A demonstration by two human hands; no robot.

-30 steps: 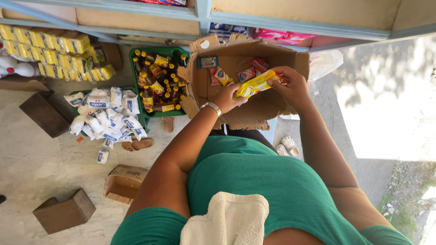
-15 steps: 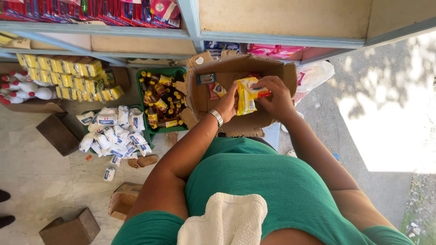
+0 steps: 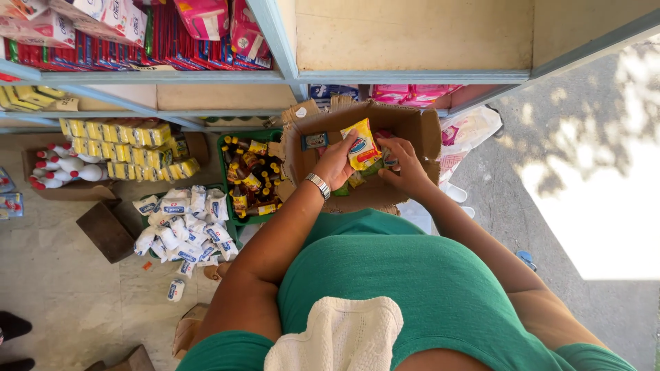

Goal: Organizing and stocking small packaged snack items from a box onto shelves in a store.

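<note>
I look down over my green top at an open cardboard box (image 3: 419, 130) holding small snack packets. My left hand (image 3: 338, 163), with a metal watch at the wrist, grips a yellow packet (image 3: 361, 143) by its left side and lifts it above the box. My right hand (image 3: 404, 167) is inside the box, fingers closed on a few more packets (image 3: 375, 168) just under the yellow one. Both hands nearly touch.
A green crate (image 3: 227, 172) of small bottles stands left of the box. White sachets (image 3: 182, 220) lie piled on the floor, with yellow boxes (image 3: 127, 144) and white bottles (image 3: 62, 168) further left. Shelves (image 3: 275, 41) of red and pink packs rise ahead. A dark shoe (image 3: 14, 326) shows at bottom left.
The yellow packet has turned from lying flat across both hands to standing upright in my left hand. My right hand dropped lower into the box. The view tilted up toward the shelves.
</note>
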